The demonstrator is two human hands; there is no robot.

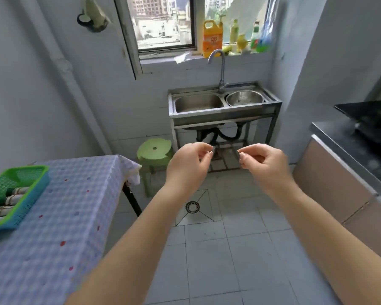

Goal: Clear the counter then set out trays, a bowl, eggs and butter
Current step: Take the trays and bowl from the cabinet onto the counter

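A small tiled kitchen was shown, with a window in the upper middle of the frame and a steel double sink [223, 113] standing beneath it. A steel bowl [244, 98] was seen resting in the sink's right basin. Bottles, among them an orange detergent jug [212, 38], were lined along the window sill. A worktop [59, 216] draped in a blue checked cloth filled the lower left of the frame, and a green and blue basket [20, 190] holding rolled cloths was set on its left side. A dark counter [348, 146] carrying a stove ran along the right edge. A green stool [154, 149] stood on the floor between the worktop and the sink.

Both bare arms were stretched forward over the floor at the centre of the frame. The left hand [188, 166] and the right hand [264, 165] were held well apart, fingers [208, 154] loosely curled and narrow, with nothing gripped in either.

No trays, eggs or butter could be found anywhere in view. The task was judged to be at its very beginning, with nothing yet set out. The next move was judged to call for turning toward one of the surfaces and choosing what must be lifted away first.
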